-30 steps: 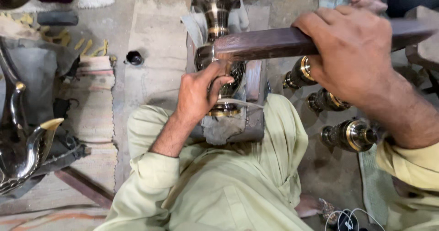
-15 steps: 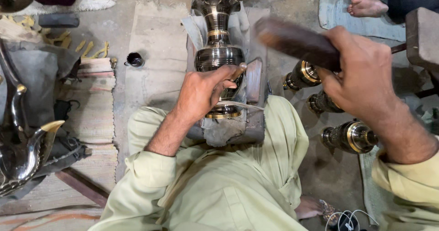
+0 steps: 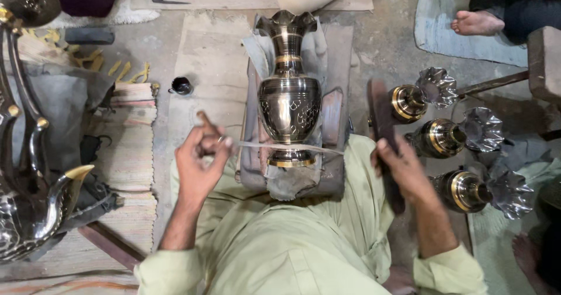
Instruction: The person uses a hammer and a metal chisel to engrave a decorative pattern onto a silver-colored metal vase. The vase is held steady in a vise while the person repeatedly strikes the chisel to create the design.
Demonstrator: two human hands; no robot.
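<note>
Brass vase (image 3: 290, 99) lying in cloth-lined cradle (image 3: 331, 120); left hand (image 3: 201, 160) grip pinching small tool; right hand (image 3: 403, 169) clasping wooden mallet (image 3: 383, 117).

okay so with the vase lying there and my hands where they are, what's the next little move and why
Probably bring the left hand, pinching a thin tool, back onto the vase. It lies untouched in its padded cradle, while the right hand holds the dark wooden bat off to the side.

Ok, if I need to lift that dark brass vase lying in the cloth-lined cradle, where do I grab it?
Take the vase at its narrow neck, just below the flared mouth, coming from above. It lies on its side, mouth pointing away, and the cradle walls block both flanks. The belly is wide and smooth, and a strap crosses near the foot, so that end is probably held.
</note>
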